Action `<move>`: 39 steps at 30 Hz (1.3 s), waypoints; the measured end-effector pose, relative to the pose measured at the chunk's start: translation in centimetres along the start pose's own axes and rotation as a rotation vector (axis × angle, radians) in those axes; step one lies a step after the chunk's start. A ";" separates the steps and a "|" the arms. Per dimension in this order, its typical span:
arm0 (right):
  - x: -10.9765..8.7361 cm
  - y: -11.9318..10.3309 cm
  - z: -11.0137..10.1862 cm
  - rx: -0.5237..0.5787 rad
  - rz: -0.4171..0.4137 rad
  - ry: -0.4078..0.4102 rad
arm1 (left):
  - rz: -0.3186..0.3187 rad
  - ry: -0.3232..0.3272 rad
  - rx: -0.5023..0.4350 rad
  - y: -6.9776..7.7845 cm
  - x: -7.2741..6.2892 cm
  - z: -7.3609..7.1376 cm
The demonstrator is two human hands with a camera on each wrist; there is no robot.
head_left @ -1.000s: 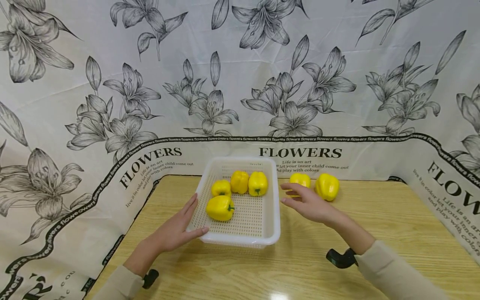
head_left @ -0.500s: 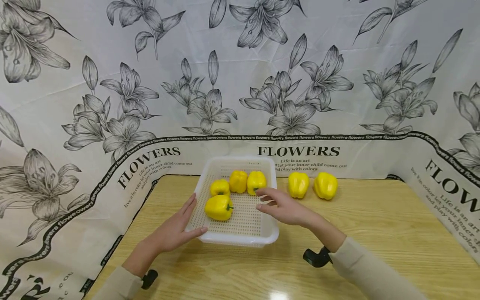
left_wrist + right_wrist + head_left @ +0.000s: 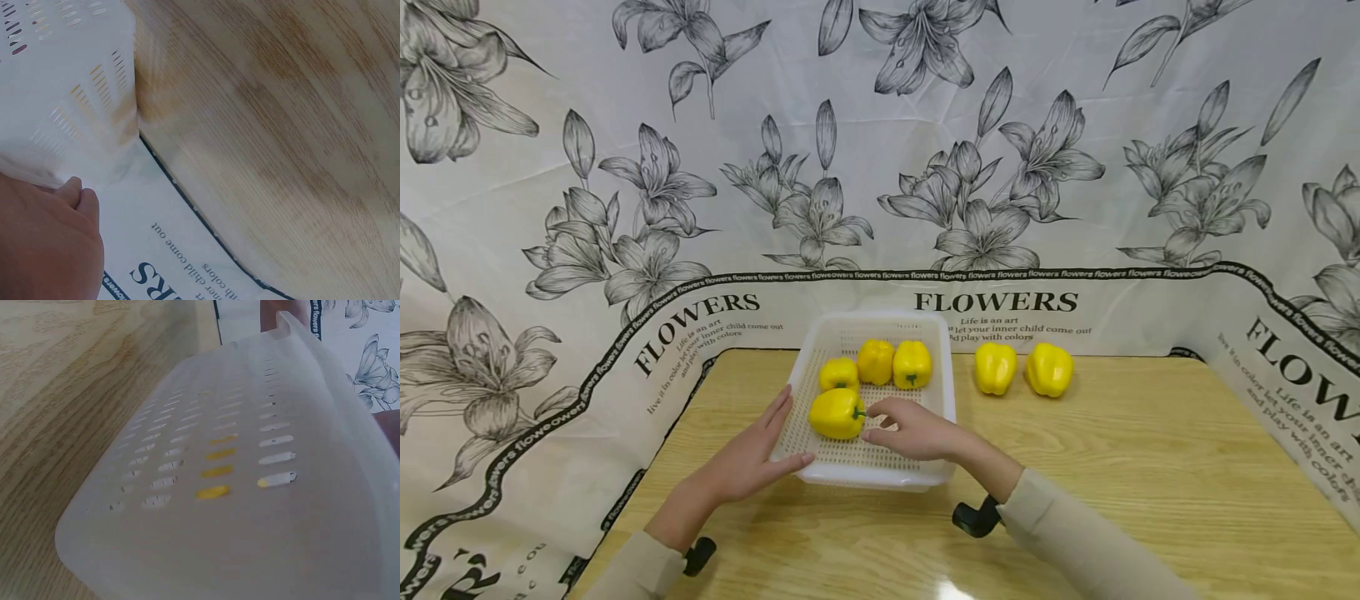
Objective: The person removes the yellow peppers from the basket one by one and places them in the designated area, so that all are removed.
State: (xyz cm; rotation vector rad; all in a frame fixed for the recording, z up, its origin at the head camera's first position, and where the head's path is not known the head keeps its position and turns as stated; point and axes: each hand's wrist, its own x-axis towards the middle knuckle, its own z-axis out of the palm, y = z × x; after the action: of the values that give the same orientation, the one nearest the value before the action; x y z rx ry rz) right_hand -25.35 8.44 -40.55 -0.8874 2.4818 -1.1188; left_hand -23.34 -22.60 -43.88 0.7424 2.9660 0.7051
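Note:
A white perforated plastic basket [image 3: 950, 400] stands on the wooden table with several yellow bell peppers inside. My left hand [image 3: 741, 458] rests against its left side, fingers straight along the rim and thumb spread over the front-left corner; the left wrist view has this hand [image 3: 50, 237] beside the slotted wall. Over the basket's inside, my right hand [image 3: 913, 429] reaches in from the right, its fingertips right at the green stem of the nearest bell pepper [image 3: 835, 414]. Behind that one lie a small bell pepper [image 3: 838, 374] and two more, a bell pepper [image 3: 876, 362] and a bell pepper [image 3: 912, 364].
Right of the basket, two yellow bell peppers stand on the table [image 3: 1150, 467]: one bell pepper [image 3: 996, 369] and another bell pepper [image 3: 1049, 370]. A white cloth [image 3: 820, 233] printed with lilies hangs behind and along the sides.
My right hand has moved left, from beside the peppers on the table, across the basket's right rim to the nearest pepper inside. My left hand has stayed at the rim.

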 end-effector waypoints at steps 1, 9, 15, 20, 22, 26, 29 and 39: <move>0.2 0.0 0.2 -0.004 0.017 -0.006 | 0.002 -0.002 -0.001 0.0 0.0 0.1; 1.7 -0.4 1.1 0.030 0.096 -0.065 | 0.005 -0.011 -0.003 -0.1 0.3 0.5; 2.5 -0.3 1.2 0.014 0.198 -0.098 | 0.009 -0.012 -0.010 0.1 0.5 0.6; 3.0 0.0 1.5 0.060 0.234 -0.096 | 0.012 -0.017 -0.013 0.3 0.5 0.6; 3.2 0.0 1.6 0.081 0.242 -0.091 | 0.010 -0.020 -0.018 0.3 0.5 0.6; 3.8 -0.4 1.8 0.094 0.246 -0.080 | -0.001 -0.008 -0.031 0.2 0.3 0.6; 4.3 -0.6 2.1 0.097 0.237 -0.072 | -0.007 -0.003 -0.040 0.1 0.3 0.4; 5.5 -1.6 3.5 0.102 0.219 -0.031 | -0.010 0.003 -0.051 -0.2 0.1 0.3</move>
State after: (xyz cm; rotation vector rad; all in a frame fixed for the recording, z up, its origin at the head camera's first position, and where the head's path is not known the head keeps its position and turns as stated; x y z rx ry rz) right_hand -27.26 2.12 -41.64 -0.5835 2.4032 -1.1348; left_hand -23.49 -22.56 -44.23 0.7231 2.9405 0.7788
